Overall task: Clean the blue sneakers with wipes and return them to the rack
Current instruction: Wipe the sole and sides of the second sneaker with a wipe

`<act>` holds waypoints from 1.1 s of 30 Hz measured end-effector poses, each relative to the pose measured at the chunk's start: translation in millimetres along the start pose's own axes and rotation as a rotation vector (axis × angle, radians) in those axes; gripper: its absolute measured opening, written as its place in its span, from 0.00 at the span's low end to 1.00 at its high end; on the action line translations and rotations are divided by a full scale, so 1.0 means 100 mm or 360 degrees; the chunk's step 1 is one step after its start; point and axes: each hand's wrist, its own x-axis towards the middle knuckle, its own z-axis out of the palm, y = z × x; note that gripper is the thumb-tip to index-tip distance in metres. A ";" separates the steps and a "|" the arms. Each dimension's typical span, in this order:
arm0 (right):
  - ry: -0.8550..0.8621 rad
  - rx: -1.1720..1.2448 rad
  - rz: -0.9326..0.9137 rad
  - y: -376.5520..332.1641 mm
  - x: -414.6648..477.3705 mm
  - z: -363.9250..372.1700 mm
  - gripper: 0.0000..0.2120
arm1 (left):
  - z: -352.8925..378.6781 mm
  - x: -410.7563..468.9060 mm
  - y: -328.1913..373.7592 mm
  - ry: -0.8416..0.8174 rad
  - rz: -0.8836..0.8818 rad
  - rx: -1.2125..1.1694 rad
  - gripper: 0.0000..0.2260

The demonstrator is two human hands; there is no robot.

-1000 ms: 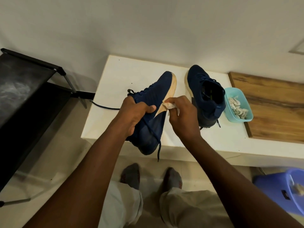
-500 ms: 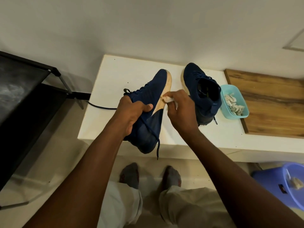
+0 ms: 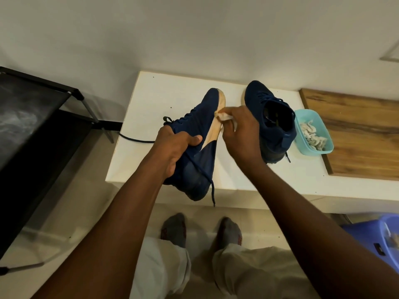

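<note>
My left hand (image 3: 172,147) grips a blue sneaker (image 3: 198,137) around its upper, holding it tilted on its side above the white table (image 3: 164,93), toe pointing away, pale sole edge turned right. My right hand (image 3: 241,134) pinches a crumpled white wipe (image 3: 224,116) and presses it against that sole edge near the forefoot. The second blue sneaker (image 3: 269,117) stands upright on the table just right of my right hand. The black shoe rack (image 3: 38,126) stands at the left.
A teal tub (image 3: 323,147) holding several wipes sits right of the standing sneaker, partly on a wooden board (image 3: 356,137). A blue bin (image 3: 373,240) is on the floor at the lower right. My socked feet (image 3: 200,231) are below the table edge.
My right hand has slid the wipe along the sole edge away from me, toward the toe. My left hand keeps the same grip on the sneaker.
</note>
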 end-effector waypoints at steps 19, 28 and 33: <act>-0.0164 -0.0074 0.0113 -0.01 0.38 -0.10 0.12 | 0.08 -0.02 -0.03 -0.0006 0.0142 0.0033 0.13; -0.0238 -0.0044 0.0139 -0.12 0.30 -0.14 0.11 | 0.08 -0.03 -0.02 0.0020 0.0121 -0.0002 0.16; -0.0363 -0.0116 0.0308 -0.09 0.86 0.01 0.13 | 0.07 -0.05 -0.02 0.0009 0.0120 -0.0012 0.15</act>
